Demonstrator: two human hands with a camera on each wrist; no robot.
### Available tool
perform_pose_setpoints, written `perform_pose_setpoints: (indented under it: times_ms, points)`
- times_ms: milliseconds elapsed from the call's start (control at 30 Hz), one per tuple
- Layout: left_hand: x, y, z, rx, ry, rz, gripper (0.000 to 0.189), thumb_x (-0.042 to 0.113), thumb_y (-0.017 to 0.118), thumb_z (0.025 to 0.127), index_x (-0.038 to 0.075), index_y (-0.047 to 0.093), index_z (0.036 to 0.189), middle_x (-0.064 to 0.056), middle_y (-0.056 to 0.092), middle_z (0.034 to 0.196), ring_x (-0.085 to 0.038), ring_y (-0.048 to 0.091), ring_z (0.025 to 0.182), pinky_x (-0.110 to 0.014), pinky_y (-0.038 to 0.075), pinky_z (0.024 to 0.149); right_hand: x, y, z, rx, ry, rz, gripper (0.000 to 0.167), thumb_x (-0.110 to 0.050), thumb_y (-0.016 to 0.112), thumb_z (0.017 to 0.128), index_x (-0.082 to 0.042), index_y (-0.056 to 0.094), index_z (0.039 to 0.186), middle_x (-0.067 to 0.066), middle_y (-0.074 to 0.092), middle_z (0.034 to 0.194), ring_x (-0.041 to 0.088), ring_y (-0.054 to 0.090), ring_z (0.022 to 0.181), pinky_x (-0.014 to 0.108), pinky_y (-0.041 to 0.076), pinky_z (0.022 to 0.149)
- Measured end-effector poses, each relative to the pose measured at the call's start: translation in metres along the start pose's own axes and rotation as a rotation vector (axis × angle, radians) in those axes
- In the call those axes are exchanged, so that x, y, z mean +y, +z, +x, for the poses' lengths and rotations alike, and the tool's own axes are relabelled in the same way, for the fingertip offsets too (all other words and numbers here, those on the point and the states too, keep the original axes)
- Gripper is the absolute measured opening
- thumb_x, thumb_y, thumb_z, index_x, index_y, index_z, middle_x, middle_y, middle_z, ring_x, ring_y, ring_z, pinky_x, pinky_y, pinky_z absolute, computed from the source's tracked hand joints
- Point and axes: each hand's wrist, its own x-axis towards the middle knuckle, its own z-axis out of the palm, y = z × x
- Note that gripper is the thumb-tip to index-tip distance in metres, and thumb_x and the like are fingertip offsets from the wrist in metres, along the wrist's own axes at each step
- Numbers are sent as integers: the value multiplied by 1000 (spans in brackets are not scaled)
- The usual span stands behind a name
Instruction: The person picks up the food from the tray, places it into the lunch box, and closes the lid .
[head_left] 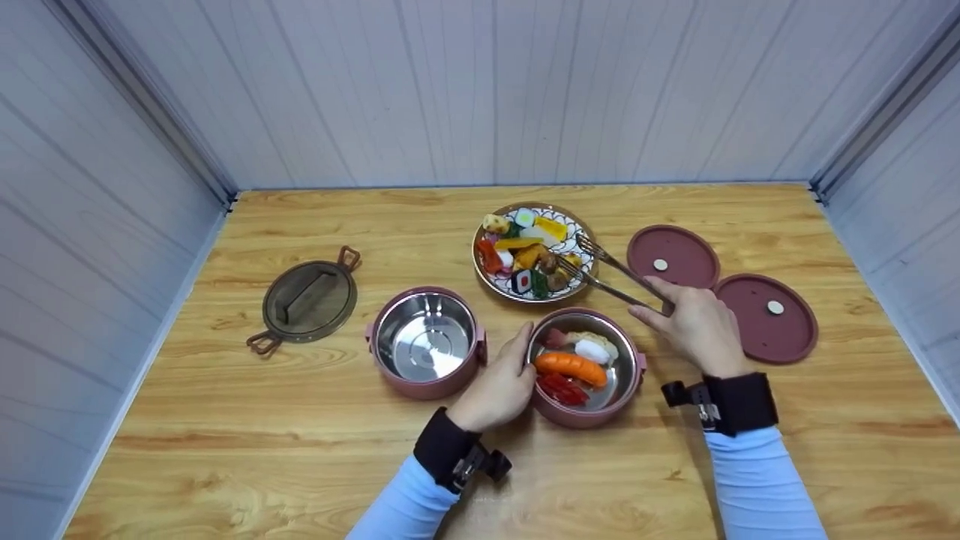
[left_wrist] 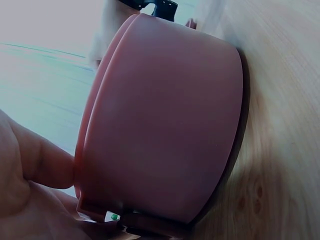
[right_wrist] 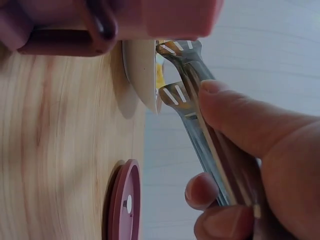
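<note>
Ribbed pale walls (head_left: 450,90) close off a wood-grain table (head_left: 300,450). My sleeves (head_left: 761,480) are light blue, with dark straps (head_left: 742,403) at the wrists.

My right forearm reaches forward from the near right, the hand (head_left: 701,326) turned in to the left. Its thumb and fingers are curled round the metal tongs (right_wrist: 230,160), closed enough to grip them while their two tips stand apart over the right side of the plate (head_left: 489,281). Whether those tips touch any food (head_left: 530,257), I can't tell. The plate, heaped with small pieces, sits at the far middle.

My left forearm slants in from the near middle. That hand (head_left: 499,386) holds the left side of the right pot (head_left: 581,418), thumb against the rim, fingers along the outside by the handle, some of them hidden. Inside lie an orange sausage (head_left: 571,367), a red piece (head_left: 562,389) and a white one (head_left: 592,351).

Just left of my left hand stands the left pot (head_left: 427,388), with bare metal inside. Farther left is a dark lid (head_left: 341,304); two maroon lids (head_left: 761,334) lie on the right.
</note>
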Motion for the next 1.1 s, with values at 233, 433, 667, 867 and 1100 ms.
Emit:
perform_pose_setpoints:
  times_ms: [233, 433, 667, 867, 1100]
  points:
    - [1, 3, 0, -1, 7, 7, 63, 11, 42, 101, 4, 16, 158, -21, 29, 157, -30, 28, 144, -42, 21, 119, 1, -4, -3, -43, 5, -4, 60, -45, 75, 86, -10, 64, 133, 21, 69, 86, 25, 52, 58, 43, 43, 47]
    - [-2, 4, 1, -2, 4, 0, 62, 11, 41, 101, 4, 17, 158, -21, 29, 157, -30, 28, 144, -42, 21, 119, -3, 3, -3, -9, -21, -32, 55, -41, 76, 86, -10, 66, 131, 27, 70, 92, 29, 56, 57, 46, 45, 44]
    - [-3, 3, 1, 11, 23, 19, 61, 11, 41, 101, 2, 19, 157, -22, 33, 155, -30, 31, 142, -42, 24, 118, -5, 5, -3, 60, -61, -64, 51, -39, 77, 85, -11, 69, 127, 22, 68, 76, 30, 55, 53, 47, 43, 41]
    - [-2, 2, 1, 6, 27, 32, 61, 11, 42, 101, 1, 19, 157, -23, 33, 155, -31, 31, 142, -41, 24, 118, 0, -1, -5, 73, -55, -34, 49, -41, 75, 88, -12, 70, 127, 22, 66, 74, 27, 50, 49, 41, 36, 38]
    - [-1, 1, 2, 1, 40, 45, 62, 10, 43, 101, -1, 18, 157, -24, 32, 154, -32, 32, 142, -42, 25, 118, 3, -20, -8, 22, -5, 35, 60, -56, 65, 90, -14, 66, 133, 12, 61, 68, 20, 38, 51, 33, 28, 42]
